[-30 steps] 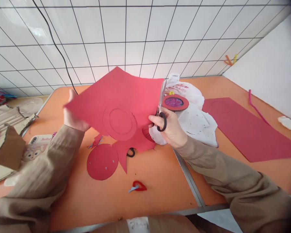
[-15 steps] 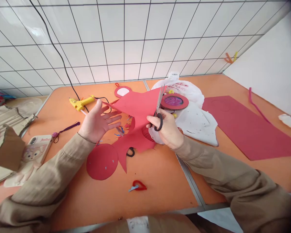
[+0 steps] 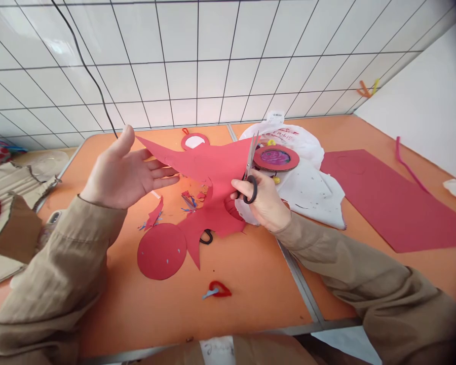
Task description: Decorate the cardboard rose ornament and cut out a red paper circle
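My right hand (image 3: 266, 203) grips black-handled scissors (image 3: 252, 190), blades pointing up and away from me. Beside them is a cut-out sheet of red paper (image 3: 220, 165), raised off the table and irregular in outline; whether the right fingers also pinch it I cannot tell. Palm toward the sheet, my left hand (image 3: 116, 175) is open with fingers spread at the paper's pointed left end. A red paper disc (image 3: 161, 251) lies below on the table, next to more red offcut. From under that offcut a second black handle loop (image 3: 206, 236) pokes out.
On the orange table (image 3: 251, 299) are a red pipe-cleaner loop (image 3: 220, 289), a white plastic bag (image 3: 307, 147) with a red-rimmed oval piece (image 3: 275, 157) on it, and a red sheet (image 3: 399, 203) at right. Cardboard (image 3: 15, 223) is at left. A tiled wall (image 3: 213, 61) stands behind.
My left hand has moved left and slightly up, now covering the yellow glue gun and most of the phone. The scissors stay beside the paper in my right hand.
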A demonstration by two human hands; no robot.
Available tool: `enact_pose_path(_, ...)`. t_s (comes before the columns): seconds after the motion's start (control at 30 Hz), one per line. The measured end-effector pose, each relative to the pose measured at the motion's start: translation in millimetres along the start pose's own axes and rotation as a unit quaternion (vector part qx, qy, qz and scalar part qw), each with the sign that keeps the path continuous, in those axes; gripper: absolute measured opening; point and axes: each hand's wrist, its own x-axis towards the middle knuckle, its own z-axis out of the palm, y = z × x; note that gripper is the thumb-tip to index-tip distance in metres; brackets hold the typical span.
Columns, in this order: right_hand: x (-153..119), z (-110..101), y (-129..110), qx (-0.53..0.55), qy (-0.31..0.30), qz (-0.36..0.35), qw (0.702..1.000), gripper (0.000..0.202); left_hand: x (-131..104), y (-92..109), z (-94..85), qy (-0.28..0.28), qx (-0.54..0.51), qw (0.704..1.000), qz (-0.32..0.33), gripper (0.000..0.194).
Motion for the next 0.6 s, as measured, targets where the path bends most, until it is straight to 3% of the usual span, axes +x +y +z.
enact_pose_path(0.17,-5.4,-0.2,-4.0,-0.003,-0.024,0.021,0.999,0.027,10.5,1.1,-2.2,0.049,0.025,0.996,-0.068,0.037)
enact_pose_path(0.37,-9.9,1.6,-7.2,-0.032,-0.035,0.019,0.999,0.029,21.6,-15.8,-6.2,0.129,0.062,0.986,-0.09,0.004)
enact_pose_path(0.6,-3.2,-10.7,-25.9,-0.184,-0.064,-0.016,0.981,0.032,21.4,-28.4,-10.8,0.163,0.089,0.981,-0.051,0.019)
